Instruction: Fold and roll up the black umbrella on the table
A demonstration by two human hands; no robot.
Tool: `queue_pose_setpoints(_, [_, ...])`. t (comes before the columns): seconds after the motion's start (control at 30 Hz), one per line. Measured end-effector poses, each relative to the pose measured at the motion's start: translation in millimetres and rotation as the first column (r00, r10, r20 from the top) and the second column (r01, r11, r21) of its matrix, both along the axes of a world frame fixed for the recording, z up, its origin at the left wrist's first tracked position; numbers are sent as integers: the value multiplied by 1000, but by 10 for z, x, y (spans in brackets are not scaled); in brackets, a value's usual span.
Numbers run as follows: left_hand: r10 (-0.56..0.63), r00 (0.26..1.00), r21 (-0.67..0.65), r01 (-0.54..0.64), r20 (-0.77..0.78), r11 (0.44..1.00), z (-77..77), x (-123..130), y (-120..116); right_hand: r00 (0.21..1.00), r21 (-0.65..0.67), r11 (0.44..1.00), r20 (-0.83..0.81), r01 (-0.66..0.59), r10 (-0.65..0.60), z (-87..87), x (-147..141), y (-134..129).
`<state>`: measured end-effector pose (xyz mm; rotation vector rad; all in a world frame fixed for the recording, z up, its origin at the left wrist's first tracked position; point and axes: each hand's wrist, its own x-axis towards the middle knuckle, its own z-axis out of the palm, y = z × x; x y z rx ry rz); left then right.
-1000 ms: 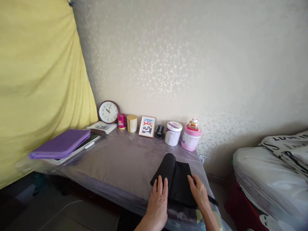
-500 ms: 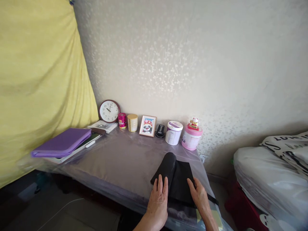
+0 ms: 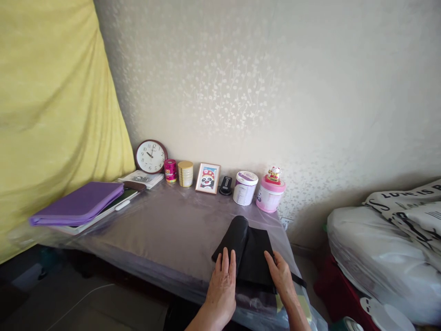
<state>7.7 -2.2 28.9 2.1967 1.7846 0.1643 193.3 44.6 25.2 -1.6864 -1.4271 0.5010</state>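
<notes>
A black fabric roll-up case (image 3: pixel 255 259) lies near the front right corner of the plastic-covered table (image 3: pixel 161 230). Its left part is curled into a thick roll, while the right part is flat. A black strap (image 3: pixel 298 280) sticks out past its right side. My left hand (image 3: pixel 222 282) rests on the rolled part with its fingers stretched out. At the right edge, my right hand (image 3: pixel 280 273) pinches the flat part between thumb and fingers. The underside of the case is hidden.
Along the wall stand a clock (image 3: pixel 150 156), a pink tin (image 3: pixel 170 171), a yellow-lidded jar (image 3: pixel 185 174), a panda picture frame (image 3: pixel 207 178), a black device (image 3: pixel 225 185) and two tubs (image 3: pixel 245 188). A purple folder (image 3: pixel 77 202) lies left. Plastic-wrapped bedding (image 3: pixel 372 257) is at right.
The view has shifted slightly, so the things appear a little further left. Both hands keep nearly the same places on the black roll-up case, which looks unchanged.
</notes>
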Motion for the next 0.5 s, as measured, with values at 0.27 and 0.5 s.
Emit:
queue_pose_setpoints(0.27, [7,1000,-32,-8,-24,999,57,-7,-4,1000,17,1000,25,17,-18,66,-40,27])
queue_pose_setpoints(0.5, [6,1000,-5,-6,6,1000,33,-16,-10,999,25,1000,32,1,-2,141,-48,109])
